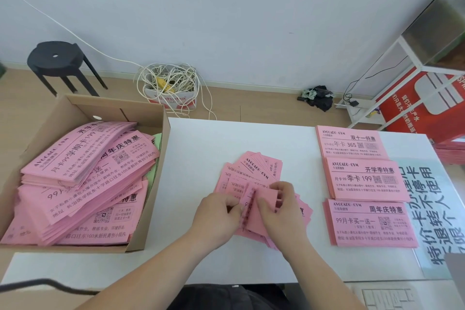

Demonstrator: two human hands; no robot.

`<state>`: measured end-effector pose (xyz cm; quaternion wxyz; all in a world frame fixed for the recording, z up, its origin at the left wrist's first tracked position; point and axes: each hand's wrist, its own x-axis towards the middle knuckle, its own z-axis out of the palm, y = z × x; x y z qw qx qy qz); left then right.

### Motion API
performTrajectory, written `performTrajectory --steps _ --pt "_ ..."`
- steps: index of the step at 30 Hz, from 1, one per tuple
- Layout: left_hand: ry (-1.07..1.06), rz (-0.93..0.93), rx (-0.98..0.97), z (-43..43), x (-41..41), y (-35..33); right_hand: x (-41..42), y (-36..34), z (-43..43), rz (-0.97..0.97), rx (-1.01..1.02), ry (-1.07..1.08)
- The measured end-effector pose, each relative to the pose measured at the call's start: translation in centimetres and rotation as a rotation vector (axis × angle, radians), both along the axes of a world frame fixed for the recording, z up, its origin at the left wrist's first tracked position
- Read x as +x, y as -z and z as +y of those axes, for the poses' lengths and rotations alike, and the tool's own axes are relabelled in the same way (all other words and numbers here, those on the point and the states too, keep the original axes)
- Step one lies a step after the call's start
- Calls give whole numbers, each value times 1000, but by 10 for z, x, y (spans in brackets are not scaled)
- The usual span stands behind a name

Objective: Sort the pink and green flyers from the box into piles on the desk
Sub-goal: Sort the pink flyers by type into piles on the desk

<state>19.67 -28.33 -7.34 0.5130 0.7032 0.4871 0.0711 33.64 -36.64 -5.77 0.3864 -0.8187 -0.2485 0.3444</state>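
Pinching a loose fan of pink paper flyers (254, 171) at desk (196, 148) centre: left hand (217, 214) and right hand (281, 206) both grip sheets. Brown cardboard box (151, 113) w/ more flyers at left edge; three pink piles (362, 178) along right edge.

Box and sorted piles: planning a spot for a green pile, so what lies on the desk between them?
Head view: a fanned batch of pink flyers, held by left hand and right hand; bare desk either side.

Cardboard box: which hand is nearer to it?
Left. The left hand pinches the fanned pink flyers on the side facing the cardboard box, clear of its wall; the right hand grips the same flyers farther over, toward the three sorted piles.
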Motion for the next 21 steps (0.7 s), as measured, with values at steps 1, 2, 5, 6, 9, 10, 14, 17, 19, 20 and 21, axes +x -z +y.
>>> performTrajectory --steps 1,2,5,6,9,10,14,17,19,20,21 --pt "-15 -24 -30 0 2 -2 -3 -2 -3 -34 54 26" --pt "-39 -58 -61 0 5 -3 -3 -1 -6 -69 89 29" --pt "-98 -153 -116 -1 9 -10 -3 -3 -8 -121 106 -22" --pt "-122 -170 -139 -1 9 -11 -1 -1 -8 -100 91 -30" --pt "-163 -257 -244 -4 7 -16 3 -4 -5 3 18 -19" --pt "-152 -278 -265 -5 7 -17 4 -6 -3 40 12 -24" --pt "-132 -312 -332 -10 7 -16 0 -9 0 98 0 -19" --pt "-139 -370 -448 -10 8 -19 -2 -6 1 177 4 23" --pt "-203 -335 -443 -9 5 -16 1 -1 -1 213 2 37" --pt "-255 -284 -387 -7 3 -13 2 0 -3 222 1 44" --pt "-305 -215 -305 -5 0 -8 3 3 -4 232 -4 60"
